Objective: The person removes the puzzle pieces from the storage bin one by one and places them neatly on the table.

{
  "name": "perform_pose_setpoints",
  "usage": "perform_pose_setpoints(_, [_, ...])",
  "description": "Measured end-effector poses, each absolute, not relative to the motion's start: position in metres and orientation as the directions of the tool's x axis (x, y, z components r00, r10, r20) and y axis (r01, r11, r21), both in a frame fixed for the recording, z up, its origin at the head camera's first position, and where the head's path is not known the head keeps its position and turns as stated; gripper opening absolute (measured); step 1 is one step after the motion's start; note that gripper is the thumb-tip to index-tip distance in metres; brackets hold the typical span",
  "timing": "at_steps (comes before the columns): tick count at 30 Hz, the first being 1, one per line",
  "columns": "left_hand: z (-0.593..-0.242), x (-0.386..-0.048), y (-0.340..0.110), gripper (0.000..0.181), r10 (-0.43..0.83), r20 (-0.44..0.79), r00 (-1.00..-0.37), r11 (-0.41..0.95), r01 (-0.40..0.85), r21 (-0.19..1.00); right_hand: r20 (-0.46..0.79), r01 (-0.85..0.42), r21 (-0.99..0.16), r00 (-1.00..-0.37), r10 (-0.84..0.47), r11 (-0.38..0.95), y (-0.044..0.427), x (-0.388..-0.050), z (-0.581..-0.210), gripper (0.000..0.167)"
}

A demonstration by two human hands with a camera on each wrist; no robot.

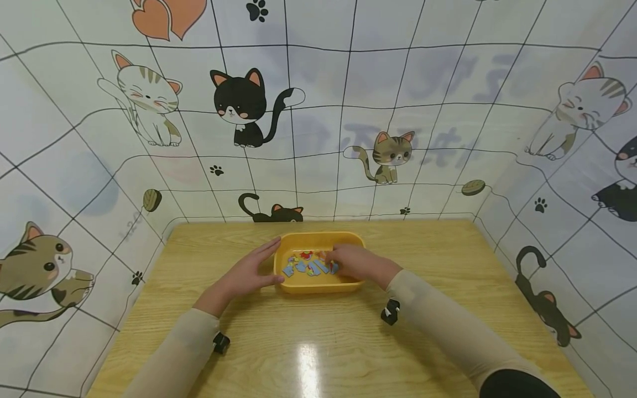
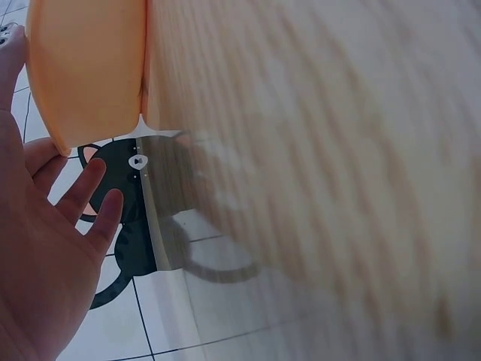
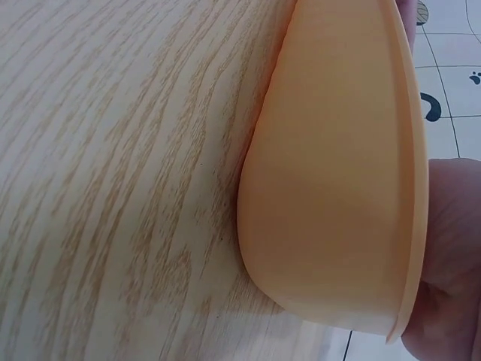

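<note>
A yellow plastic tray (image 1: 318, 288) stands on the wooden table, holding several small flat pieces (image 1: 312, 268), mostly light blue with red and yellow print, like jigsaw pieces. My left hand (image 1: 251, 271) spans the tray's left end, thumb at the near corner and fingers at the far one. In the left wrist view its fingers (image 2: 90, 184) are fairly straight, one touching the tray's rim. Over the tray's right rim reaches my right hand (image 1: 355, 262), its fingers down among the pieces. Its fingertips are hidden, so whether they pinch a piece cannot be seen.
The wooden table (image 1: 308, 326) extends around the tray. Behind it and at both sides stand white walls (image 1: 318, 132) with grid lines and printed cats. Small black devices (image 1: 390, 312) sit on both wrists.
</note>
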State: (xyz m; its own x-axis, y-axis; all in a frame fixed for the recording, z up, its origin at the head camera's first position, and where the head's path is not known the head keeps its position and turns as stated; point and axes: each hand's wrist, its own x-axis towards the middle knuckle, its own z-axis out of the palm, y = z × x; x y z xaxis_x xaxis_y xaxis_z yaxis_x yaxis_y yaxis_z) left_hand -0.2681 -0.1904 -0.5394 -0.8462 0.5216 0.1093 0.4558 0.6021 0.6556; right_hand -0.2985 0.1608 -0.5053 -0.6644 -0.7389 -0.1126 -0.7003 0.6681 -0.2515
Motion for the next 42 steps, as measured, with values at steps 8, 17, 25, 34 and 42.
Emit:
perform_pose_setpoints(8, [-0.5392, -0.2684, -0.1912, 0.104, 0.517, 0.095, -0.85, 0.611, 0.445, 0.655, -0.15, -0.663, -0.31, -0.674, -0.724, 0.681, 0.1583, -0.2983, -0.4999, 0.022])
perform_pose_setpoints(17, [-0.5415, -0.2687, -0.1909, 0.103, 0.514, 0.077, -0.854, 0.62, 0.432, 0.655, -0.174, -0.653, -0.304, -0.678, -0.714, 0.694, 0.1574, -0.3, -0.4999, 0.016])
perform_pose_setpoints(25, [-0.5406, -0.2682, -0.19, 0.102, 0.514, 0.075, -0.854, 0.618, 0.43, 0.658, -0.175, -0.639, -0.301, -0.693, -0.7, 0.708, 0.1583, -0.2988, -0.5006, 0.022])
perform_pose_setpoints(34, [-0.5424, -0.2699, -0.1917, 0.104, 0.518, 0.077, -0.852, 0.622, 0.437, 0.65, -0.155, -0.621, -0.288, -0.721, -0.675, 0.729, 0.1555, -0.2976, -0.5032, 0.021])
perform_pose_setpoints(42, [-0.5419, -0.2705, -0.1924, 0.102, 0.522, 0.076, -0.85, 0.618, 0.438, 0.653, -0.147, -0.589, -0.328, -0.741, -0.655, 0.739, 0.1545, -0.2967, -0.503, 0.019])
